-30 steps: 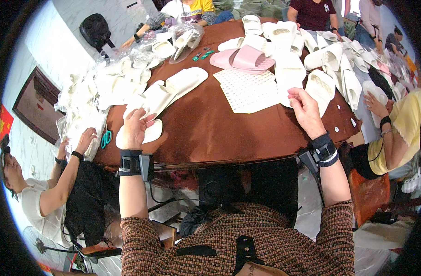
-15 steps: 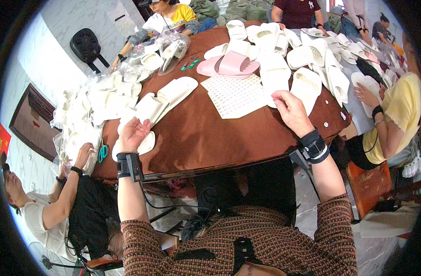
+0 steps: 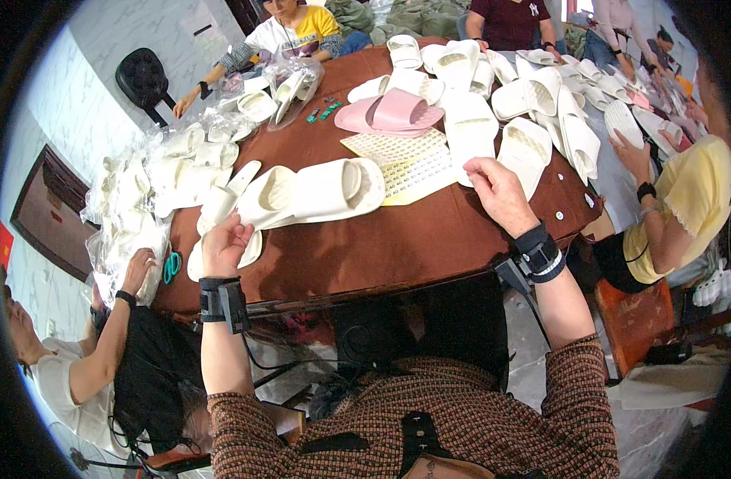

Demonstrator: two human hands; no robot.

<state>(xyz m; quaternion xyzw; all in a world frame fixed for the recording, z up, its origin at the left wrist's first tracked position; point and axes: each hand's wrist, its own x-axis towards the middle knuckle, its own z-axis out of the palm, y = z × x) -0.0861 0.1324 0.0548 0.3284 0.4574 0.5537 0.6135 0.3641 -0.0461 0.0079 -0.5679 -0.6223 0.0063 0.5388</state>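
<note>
My left hand [image 3: 225,246] is at the near end of a pair of white slippers [image 3: 337,190] on the brown table; its curled fingers grip the edge of the nearer slipper [image 3: 262,201]. Another white slipper [image 3: 198,259] lies partly under that hand. My right hand [image 3: 503,193] has thumb and fingertips pressed together at the heel of a white slipper [image 3: 471,132]; whatever is between them is too small to make out. A sheet of small printed stickers [image 3: 417,177] lies between the hands, partly under the pair. Pink slippers [image 3: 393,112] rest just beyond the sheet.
Many white slippers [image 3: 533,96] cover the far right. Plastic-bagged slippers [image 3: 126,191] are heaped at left beside green-handled scissors [image 3: 171,268]. Small green-and-dark pieces [image 3: 324,110] lie near the middle. Co-workers sit around, one in yellow [image 3: 685,207] at right, one in white [image 3: 86,367] at left.
The pair of white slippers has swung from slanting to nearly level, moving right over the sticker sheet. My left fingers have curled in from an open palm. My right hand has hardly moved.
</note>
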